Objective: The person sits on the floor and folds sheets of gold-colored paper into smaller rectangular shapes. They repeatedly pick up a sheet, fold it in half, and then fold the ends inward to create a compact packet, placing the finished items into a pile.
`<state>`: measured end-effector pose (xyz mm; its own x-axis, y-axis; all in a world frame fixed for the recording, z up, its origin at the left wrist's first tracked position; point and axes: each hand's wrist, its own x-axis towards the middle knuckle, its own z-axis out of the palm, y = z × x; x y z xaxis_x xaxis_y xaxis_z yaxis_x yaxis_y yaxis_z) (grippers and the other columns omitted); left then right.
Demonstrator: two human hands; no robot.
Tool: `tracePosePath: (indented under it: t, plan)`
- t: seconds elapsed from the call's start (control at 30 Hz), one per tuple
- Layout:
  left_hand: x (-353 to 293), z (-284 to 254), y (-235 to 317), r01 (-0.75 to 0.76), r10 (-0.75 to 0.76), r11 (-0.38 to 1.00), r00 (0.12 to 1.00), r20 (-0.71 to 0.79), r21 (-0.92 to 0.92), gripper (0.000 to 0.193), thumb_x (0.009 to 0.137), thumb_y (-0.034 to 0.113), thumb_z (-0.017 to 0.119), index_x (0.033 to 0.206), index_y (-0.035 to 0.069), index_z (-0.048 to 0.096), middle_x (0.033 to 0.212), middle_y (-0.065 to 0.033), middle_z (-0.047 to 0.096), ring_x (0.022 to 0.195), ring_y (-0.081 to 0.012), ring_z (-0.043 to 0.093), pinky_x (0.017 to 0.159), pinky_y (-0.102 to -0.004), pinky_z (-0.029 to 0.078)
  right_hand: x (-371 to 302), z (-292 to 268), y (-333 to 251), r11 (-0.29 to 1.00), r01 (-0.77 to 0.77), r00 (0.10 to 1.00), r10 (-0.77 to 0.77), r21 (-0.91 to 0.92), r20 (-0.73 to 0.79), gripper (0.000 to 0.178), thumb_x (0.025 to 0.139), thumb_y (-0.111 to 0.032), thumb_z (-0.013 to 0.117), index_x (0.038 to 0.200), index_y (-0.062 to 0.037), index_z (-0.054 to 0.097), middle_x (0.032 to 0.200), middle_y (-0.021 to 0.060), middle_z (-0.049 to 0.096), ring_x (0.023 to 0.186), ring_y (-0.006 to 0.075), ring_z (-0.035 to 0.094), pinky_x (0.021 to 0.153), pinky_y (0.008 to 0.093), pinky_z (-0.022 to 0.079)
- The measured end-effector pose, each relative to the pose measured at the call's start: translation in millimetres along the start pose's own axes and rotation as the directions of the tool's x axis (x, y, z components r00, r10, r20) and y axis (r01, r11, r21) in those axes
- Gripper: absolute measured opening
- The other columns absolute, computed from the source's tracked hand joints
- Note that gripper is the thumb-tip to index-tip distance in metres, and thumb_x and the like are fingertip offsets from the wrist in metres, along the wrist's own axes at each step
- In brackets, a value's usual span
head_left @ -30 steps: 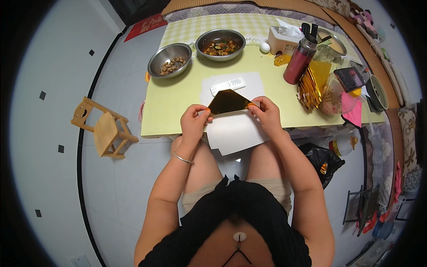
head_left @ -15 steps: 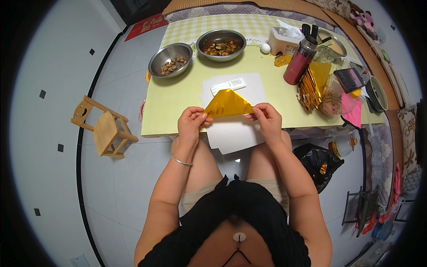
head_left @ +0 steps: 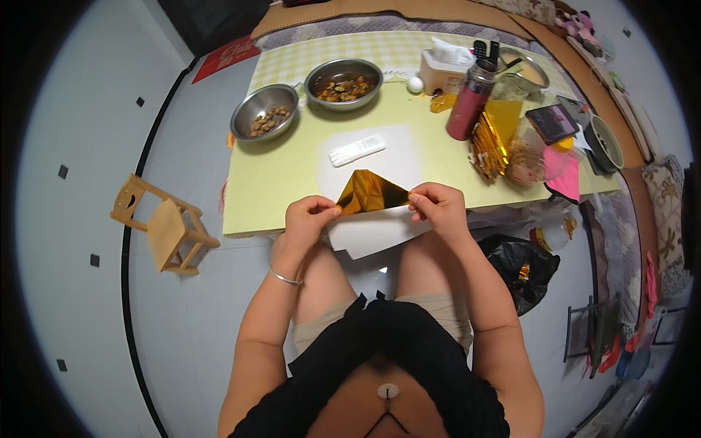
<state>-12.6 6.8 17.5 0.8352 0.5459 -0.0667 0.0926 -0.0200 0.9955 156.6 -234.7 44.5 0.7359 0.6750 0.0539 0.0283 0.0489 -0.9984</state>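
Observation:
A gold foil paper, folded to a peak with a darker crease on its right, is stretched between my two hands over the table's near edge. My left hand pinches its left corner between thumb and fingers. At the right corner, my right hand pinches it the same way. Beneath lie white paper sheets, partly hanging off the edge toward my lap. On the sheets, beyond the foil, rests a slim white packet.
Two steel bowls stand at the far left, one with nuts, one with food in liquid. To the right are a red thermos, a stack of gold foil, a tissue box and a phone. A black bag lies on the floor.
The foil has gone from a flat-topped shape to a pointed peak, with both hands still at its corners. Hands and foil sit slightly lower in view, which has shifted.

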Motion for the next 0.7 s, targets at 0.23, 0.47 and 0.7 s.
tracePosePath:
  t: [0.23,0.47,0.7]
  plan:
    - [15,56,45,0.031,-0.045,0.998,0.949,0.311,0.049,0.010,0.090,0.004,0.073,0.088,0.003,0.062,0.070,-0.0005,0.062,0.055,-0.0052,0.051,0.047,-0.0215,0.039,-14,-52,-35,0.999,0.028,0.982,-0.034,-0.033,-0.186,0.009,0.094,-0.005,0.068,0.094,0.0020,0.073,0.076,0.0037,0.068,0.056,0.0070,0.060,0.051,0.0215,0.048]
    - [62,172,81,0.168,-0.056,0.946,0.928,0.370,-0.278,0.010,0.091,0.001,0.068,0.089,0.002,0.059,0.069,-0.0045,0.060,0.047,-0.0095,0.052,0.041,-0.0230,0.037,-38,-111,-70,0.971,0.233,0.838,-0.173,0.053,-0.518,0.028,0.103,-0.013,0.057,0.125,0.0028,0.063,0.090,0.0096,0.072,0.064,0.0115,0.065,0.060,0.0223,0.050]
    - [91,260,82,0.352,-0.202,0.864,0.898,0.391,-0.361,0.011,0.091,0.004,0.068,0.087,0.004,0.058,0.070,-0.0048,0.063,0.047,-0.0109,0.056,0.038,-0.0239,0.040,-81,-132,-34,0.989,0.116,0.858,-0.055,0.089,-0.511,0.022,0.103,-0.010,0.056,0.119,0.0021,0.066,0.086,0.0093,0.071,0.063,0.0111,0.064,0.058,0.0217,0.048]
